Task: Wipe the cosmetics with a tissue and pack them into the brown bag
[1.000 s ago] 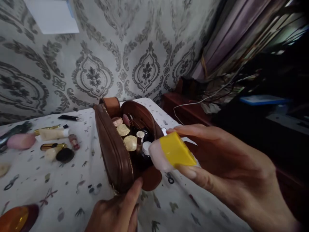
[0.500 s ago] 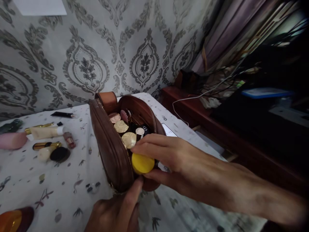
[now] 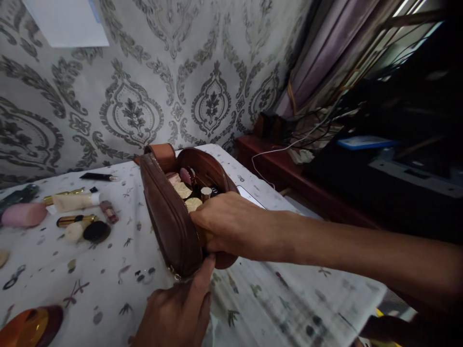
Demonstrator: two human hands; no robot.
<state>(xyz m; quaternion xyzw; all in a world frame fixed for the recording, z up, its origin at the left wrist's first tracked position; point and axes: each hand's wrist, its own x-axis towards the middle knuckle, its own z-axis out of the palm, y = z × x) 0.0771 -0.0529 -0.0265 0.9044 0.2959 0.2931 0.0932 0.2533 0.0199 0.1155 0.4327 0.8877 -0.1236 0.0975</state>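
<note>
A brown makeup bag stands unzipped on the cloth-covered table, its opening facing up. Inside lie gold round compacts, a pink compact and a small tube with a silver cap. My right hand reaches into the near end, fingers closed around a yellow round container, which is almost wholly hidden. My left hand is at the bag's near end, its index fingertip pressed on the edge and the other fingers curled below.
Left of the bag lie a cream tube, a pink bottle, a black round lid and other cosmetics. An amber jar sits at the front left. Behind the bag's right side lies a phone. A patterned wall borders the back.
My right hand has pushed the yellow container down into the bag, so its yellow face is now mostly covered. My left hand stays at the bag's near end. The view has shifted slightly.
</note>
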